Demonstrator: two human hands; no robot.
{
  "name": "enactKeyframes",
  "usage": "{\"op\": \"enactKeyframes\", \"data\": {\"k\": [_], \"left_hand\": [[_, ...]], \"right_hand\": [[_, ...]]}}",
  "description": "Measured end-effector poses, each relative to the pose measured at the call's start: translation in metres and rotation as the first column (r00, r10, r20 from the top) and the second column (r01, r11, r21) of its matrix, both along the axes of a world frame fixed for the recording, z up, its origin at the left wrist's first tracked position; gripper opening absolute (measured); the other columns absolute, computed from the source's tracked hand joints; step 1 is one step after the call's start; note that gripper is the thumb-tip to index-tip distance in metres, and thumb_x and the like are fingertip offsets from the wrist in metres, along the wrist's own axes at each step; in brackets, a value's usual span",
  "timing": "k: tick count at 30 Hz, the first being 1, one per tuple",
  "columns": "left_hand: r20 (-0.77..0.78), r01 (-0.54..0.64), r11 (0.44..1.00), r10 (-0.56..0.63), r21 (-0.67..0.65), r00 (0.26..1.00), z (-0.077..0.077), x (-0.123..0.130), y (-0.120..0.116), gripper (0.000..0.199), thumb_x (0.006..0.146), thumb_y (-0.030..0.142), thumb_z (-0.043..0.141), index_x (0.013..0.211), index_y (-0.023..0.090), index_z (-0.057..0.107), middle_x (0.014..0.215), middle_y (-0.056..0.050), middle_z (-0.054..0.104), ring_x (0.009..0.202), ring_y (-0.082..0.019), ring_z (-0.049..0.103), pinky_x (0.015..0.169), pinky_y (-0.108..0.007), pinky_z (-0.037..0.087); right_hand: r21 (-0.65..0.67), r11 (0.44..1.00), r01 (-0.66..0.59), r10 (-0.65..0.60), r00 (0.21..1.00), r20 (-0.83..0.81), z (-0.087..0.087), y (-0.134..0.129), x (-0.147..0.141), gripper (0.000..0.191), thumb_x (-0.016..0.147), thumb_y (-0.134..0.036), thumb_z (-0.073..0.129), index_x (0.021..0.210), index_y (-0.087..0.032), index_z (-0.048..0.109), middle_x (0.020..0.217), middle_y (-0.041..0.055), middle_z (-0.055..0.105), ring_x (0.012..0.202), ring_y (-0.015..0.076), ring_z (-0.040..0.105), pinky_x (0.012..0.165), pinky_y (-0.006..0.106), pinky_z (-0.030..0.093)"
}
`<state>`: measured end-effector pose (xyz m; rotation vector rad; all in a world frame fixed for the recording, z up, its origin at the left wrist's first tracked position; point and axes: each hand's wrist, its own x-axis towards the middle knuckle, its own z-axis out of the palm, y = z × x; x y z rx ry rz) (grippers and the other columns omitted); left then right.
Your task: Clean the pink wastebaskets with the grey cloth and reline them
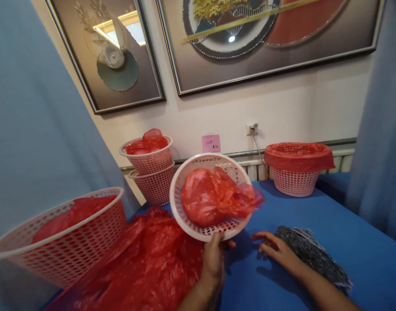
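Note:
My left hand (214,255) grips the near rim of a pink plastic basket (198,233), thumb over the edge, and holds it tilted toward me above the blue-covered table. Inside that basket sits a tied-up red plastic bag (201,196) with a full, rounded shape; its contents cannot be made out. My right hand (275,248) hovers to the right of the basket with its fingers apart and nothing in them. Close beside it lies a dark grey speckled cloth (314,255). Loose red plastic bags (146,259) are spread left of my left forearm.
A large pink basket (97,233) with red plastic stands at the left. Two stacked baskets (155,181) are behind it. A basket lined with a red bag (299,157) stands at the back right. Blue curtains (29,108) hang on both sides. A pink note (211,143) is on the wall.

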<state>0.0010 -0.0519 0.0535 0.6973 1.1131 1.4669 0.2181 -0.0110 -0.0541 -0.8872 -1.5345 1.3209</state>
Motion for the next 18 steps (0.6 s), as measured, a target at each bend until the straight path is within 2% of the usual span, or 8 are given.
{"op": "enactKeyframes", "data": {"k": [2,5,8,10,14,16,18], "left_hand": [[-0.063,0.065,0.997,-0.063,0.029,0.996,-0.02,0.002,-0.001,0.022,0.066,0.037,0.076,0.075,0.017,0.072,0.068,-0.005,0.073,0.059,-0.017,0.063,0.061,-0.028,0.053],[-0.14,0.197,0.98,-0.193,0.01,0.971,-0.045,0.0,0.007,0.021,0.063,0.036,0.074,0.061,0.016,0.071,0.052,-0.007,0.067,0.053,-0.019,0.06,0.053,-0.028,0.049],[-0.18,0.315,0.948,-0.318,-0.049,0.931,-0.061,-0.008,0.018,0.023,0.062,0.036,0.067,0.056,0.014,0.07,0.047,-0.009,0.064,0.044,-0.018,0.055,0.044,-0.028,0.042],[-0.193,0.358,0.931,-0.365,-0.072,0.911,-0.068,-0.012,0.026,0.025,0.061,0.037,0.065,0.055,0.014,0.069,0.045,-0.009,0.063,0.042,-0.018,0.053,0.043,-0.027,0.04],[-0.231,0.372,0.925,-0.379,-0.076,0.896,-0.079,-0.014,0.038,0.03,0.064,0.044,0.071,0.061,0.014,0.068,0.044,-0.007,0.061,0.043,-0.017,0.054,0.045,-0.028,0.041],[-0.264,0.33,0.942,-0.335,-0.065,0.905,-0.084,-0.015,0.041,0.037,0.066,0.051,0.076,0.069,0.014,0.069,0.047,-0.005,0.062,0.043,-0.018,0.054,0.045,-0.029,0.043],[-0.304,0.244,0.969,-0.243,-0.033,0.921,-0.084,-0.017,0.041,0.042,0.069,0.052,0.08,0.085,0.015,0.068,0.062,-0.006,0.069,0.055,-0.022,0.063,0.052,-0.03,0.048]], "right_hand": [[-0.067,0.998,-0.023,0.012,0.989,-0.149,0.001,-0.003,0.007,0.074,0.073,-0.074,0.074,0.126,-0.023,0.067,0.116,0.0156,0.073,0.092,0.0284,0.07,0.08,0.045,0.056],[-0.195,0.981,0.013,-0.066,0.962,-0.265,0.0,-0.008,0.017,0.085,0.065,-0.073,0.081,0.134,-0.026,0.064,0.125,0.0174,0.072,0.105,0.0343,0.07,0.087,0.05,0.056],[-0.275,0.962,0.008,-0.104,0.936,-0.336,-0.002,-0.006,0.02,0.094,0.063,-0.069,0.086,0.143,-0.031,0.058,0.135,0.0155,0.069,0.119,0.038,0.067,0.096,0.051,0.054],[-0.328,0.945,-0.001,-0.129,0.918,-0.375,-0.005,0.0,0.018,0.093,0.063,-0.07,0.085,0.141,-0.026,0.06,0.131,0.0171,0.072,0.119,0.0393,0.068,0.099,0.053,0.054],[-0.392,0.917,0.08,-0.228,0.909,-0.348,-0.011,0.008,0.006,0.092,0.066,-0.074,0.08,0.137,-0.019,0.063,0.117,0.0207,0.077,0.107,0.0414,0.074,0.092,0.058,0.058],[-0.36,0.915,0.182,-0.314,0.882,-0.353,-0.013,0.009,-0.001,0.095,0.066,-0.075,0.079,0.142,-0.02,0.059,0.123,0.0201,0.075,0.113,0.042,0.072,0.093,0.059,0.058],[-0.287,0.911,0.295,-0.387,0.85,-0.356,-0.012,0.01,-0.004,0.1,0.066,-0.076,0.078,0.147,-0.022,0.054,0.135,0.0191,0.07,0.124,0.042,0.066,0.099,0.059,0.056]]}}
